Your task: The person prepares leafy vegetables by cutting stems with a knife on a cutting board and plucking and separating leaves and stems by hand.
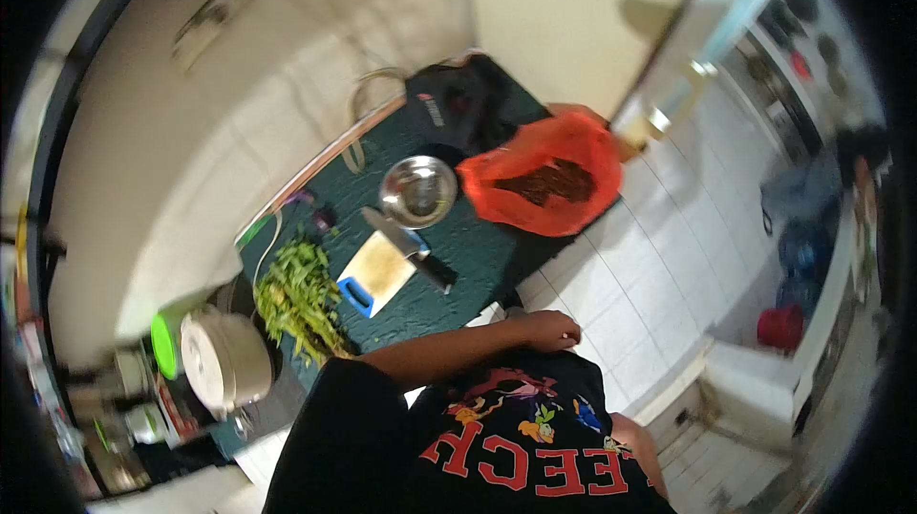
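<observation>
My left hand (554,331) is in front of my shirt, near the table's edge, with its fingers curled closed. Whether anything is inside them is hidden. Of my right arm (638,445) only a part shows beside the shirt, and my right hand is out of sight. Nearest on the green table (478,275) is a knife (406,245), its blade lying over a white cutting board (380,270) with a blue handle. Behind the board stands a shiny metal bowl (418,191). An orange-red plastic bag (549,213), open at the top, contains dark brown pieces.
Leafy greens (301,299) lie at the table's left, near a purple vegetable (325,220). A black bag (458,103) lies at the back against the wall. A whitish lidded container (224,361) stands left. White floor tiles (621,275) and a red bucket (780,326) are right.
</observation>
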A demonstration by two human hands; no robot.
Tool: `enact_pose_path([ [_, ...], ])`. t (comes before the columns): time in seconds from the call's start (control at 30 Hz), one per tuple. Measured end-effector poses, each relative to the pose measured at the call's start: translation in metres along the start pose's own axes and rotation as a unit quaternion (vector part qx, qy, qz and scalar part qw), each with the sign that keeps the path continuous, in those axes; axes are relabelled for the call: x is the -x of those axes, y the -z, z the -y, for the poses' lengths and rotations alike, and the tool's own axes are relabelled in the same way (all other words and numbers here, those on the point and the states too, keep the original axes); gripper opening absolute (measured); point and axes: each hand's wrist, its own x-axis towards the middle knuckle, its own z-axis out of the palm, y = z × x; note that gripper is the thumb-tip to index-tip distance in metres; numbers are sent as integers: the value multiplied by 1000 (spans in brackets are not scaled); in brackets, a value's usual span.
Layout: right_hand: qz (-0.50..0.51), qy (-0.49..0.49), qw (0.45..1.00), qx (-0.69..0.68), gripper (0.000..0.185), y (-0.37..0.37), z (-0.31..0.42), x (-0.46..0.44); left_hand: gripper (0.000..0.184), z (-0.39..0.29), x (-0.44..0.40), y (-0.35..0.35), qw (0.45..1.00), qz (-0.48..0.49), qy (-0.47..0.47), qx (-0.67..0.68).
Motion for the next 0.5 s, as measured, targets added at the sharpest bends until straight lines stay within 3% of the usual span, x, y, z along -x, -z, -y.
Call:
enact_pose_path([
  [0.07,59,-26,989,130,54,76,-40,-10,29,8,4,-17,980,-169,53,93],
  [0.1,106,8,965,239,49,91,50,-103,29,40,119,13,973,-193,105,70],
  [0.17,42,-29,861,506,49,196,114,-102,28,47,114,9,924,-328,162,113],
  [0.23,-24,82,840,536,52,210,242,-120,26,44,162,-10,891,-381,222,111],
  [0.27,-61,167,825,536,50,218,284,-135,24,43,166,-20,864,-420,253,112],
  [0.3,-102,298,836,449,44,214,342,-144,24,45,175,-27,851,-441,265,107],
  [0.4,-202,378,862,270,45,174,448,-195,24,43,184,-53,766,-533,301,196],
  [0.47,-287,351,843,291,50,152,492,-234,25,30,183,-71,669,-615,291,298],
  [0.5,-268,358,845,294,50,134,512,-237,25,26,188,-88,654,-622,305,303],
])
